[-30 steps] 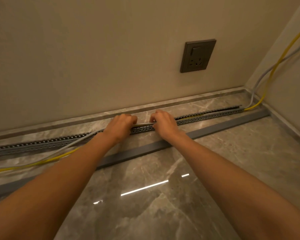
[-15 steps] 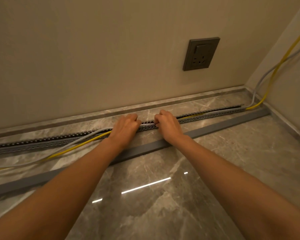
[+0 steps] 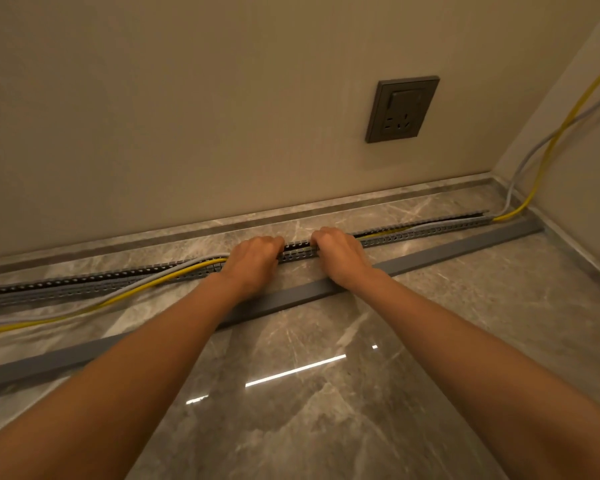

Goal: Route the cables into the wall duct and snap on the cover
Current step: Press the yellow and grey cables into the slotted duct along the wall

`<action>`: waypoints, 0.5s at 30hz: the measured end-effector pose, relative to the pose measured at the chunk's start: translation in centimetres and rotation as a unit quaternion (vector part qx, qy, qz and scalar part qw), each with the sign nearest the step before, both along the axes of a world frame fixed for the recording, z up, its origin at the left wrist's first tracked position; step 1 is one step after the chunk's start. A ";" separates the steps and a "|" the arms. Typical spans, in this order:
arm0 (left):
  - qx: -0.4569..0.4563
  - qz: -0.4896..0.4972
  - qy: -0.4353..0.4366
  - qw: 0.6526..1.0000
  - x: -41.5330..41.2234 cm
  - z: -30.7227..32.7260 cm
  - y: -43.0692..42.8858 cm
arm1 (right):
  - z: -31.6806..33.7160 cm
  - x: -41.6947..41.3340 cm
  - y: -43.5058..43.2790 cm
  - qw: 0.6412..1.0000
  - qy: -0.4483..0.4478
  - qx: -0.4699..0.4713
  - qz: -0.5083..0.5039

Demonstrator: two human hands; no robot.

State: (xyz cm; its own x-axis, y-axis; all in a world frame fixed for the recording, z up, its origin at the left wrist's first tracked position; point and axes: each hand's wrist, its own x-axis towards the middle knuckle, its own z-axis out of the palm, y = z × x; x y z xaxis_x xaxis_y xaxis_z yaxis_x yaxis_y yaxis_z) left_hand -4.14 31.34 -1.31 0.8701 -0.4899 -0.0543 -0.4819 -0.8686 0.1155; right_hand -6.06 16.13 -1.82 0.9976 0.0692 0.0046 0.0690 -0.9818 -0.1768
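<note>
Lying on marble floor by beige wall: duct, cover.

Slotted grey duct flat on floor along far wall, open. Yellow cable and grey cable seated right, spilling out left. Grey cover loose, nearside, parallel.

My curled fingers hide the cables beneath both hands. Duct and cover are cut off at frame left; socket markings are illegible.
</note>
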 end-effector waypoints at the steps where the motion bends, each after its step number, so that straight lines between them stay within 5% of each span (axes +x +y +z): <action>1: 0.012 -0.004 -0.006 1.000 -0.2 -0.1 -0.1 | 0.0 -0.3 -0.3 1.000 -0.011 -0.009 0.002; 10: 0.037 0.026 -0.017 0.999 -0.8 -0.1 -1.9 | 0.2 -1.0 -3.1 0.998 0.004 -0.017 -0.063; 15: -0.046 0.025 0.029 0.998 -0.3 0.0 -1.1 | 1.1 -0.9 -2.0 0.998 0.010 -0.047 -0.046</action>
State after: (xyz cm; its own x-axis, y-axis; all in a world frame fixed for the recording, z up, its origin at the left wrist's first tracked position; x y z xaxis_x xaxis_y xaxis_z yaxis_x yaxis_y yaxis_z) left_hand -4.48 30.23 -1.28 0.8902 -0.4514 -0.0616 -0.4288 -0.8758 0.2216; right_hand -6.97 14.11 -0.77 0.9996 -0.0233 -0.0175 -0.0247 -0.9962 -0.0840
